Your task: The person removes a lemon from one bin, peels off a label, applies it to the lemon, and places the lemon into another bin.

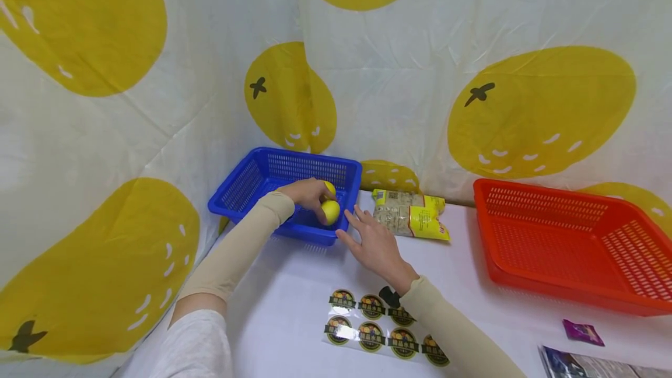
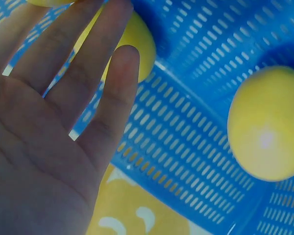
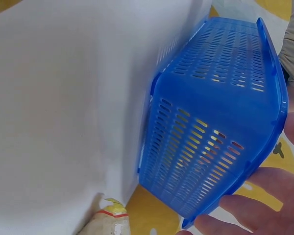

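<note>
My left hand (image 1: 310, 192) reaches down into the blue basket (image 1: 238, 213), its thumb and fingers around a yellow lemon (image 1: 330, 213). Another lemon (image 1: 329, 188) lies just behind it. In the left wrist view one lemon (image 2: 142, 46) shows partly behind the fingers, and a further lemon (image 2: 269, 125) rests at the right, against the mesh. The held one is mostly cut off at the top edge there. My right hand (image 1: 375, 247) has its fingers spread at the basket's near right corner, fingertips right at the rim in the right wrist view.
A yellow-and-clear food bag (image 1: 409, 214) lies right of the blue basket. Farther right stands a red basket (image 1: 556, 238). A sheet of round stickers (image 1: 370, 336) lies in front, partly under the right forearm. A purple packet (image 1: 583, 332) and a printed package (image 1: 588, 364) lie at lower right.
</note>
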`<state>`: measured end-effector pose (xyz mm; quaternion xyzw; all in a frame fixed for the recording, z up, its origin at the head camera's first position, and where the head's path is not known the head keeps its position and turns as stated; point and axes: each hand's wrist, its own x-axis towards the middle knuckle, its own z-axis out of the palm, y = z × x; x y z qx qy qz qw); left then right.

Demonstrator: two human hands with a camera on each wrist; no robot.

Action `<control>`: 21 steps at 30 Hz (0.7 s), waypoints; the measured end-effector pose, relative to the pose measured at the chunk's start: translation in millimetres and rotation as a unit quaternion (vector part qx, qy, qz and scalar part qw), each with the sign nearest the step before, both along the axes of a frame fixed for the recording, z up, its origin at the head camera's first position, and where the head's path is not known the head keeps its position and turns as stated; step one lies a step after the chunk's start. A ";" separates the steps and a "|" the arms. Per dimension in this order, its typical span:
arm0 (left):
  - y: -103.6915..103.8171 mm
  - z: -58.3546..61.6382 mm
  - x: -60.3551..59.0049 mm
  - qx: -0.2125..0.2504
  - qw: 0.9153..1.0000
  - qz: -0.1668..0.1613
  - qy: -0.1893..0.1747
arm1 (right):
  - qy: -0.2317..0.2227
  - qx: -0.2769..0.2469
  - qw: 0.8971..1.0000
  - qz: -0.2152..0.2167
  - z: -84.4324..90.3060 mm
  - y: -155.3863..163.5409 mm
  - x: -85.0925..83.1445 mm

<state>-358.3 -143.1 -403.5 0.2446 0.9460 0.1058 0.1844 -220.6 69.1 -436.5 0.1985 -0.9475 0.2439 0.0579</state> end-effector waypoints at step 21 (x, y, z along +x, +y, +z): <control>-17.9 52.9 32.4 0.091 0.996 -0.023 0.009 | -0.029 -0.016 0.999 0.001 6.7 19.8 0.0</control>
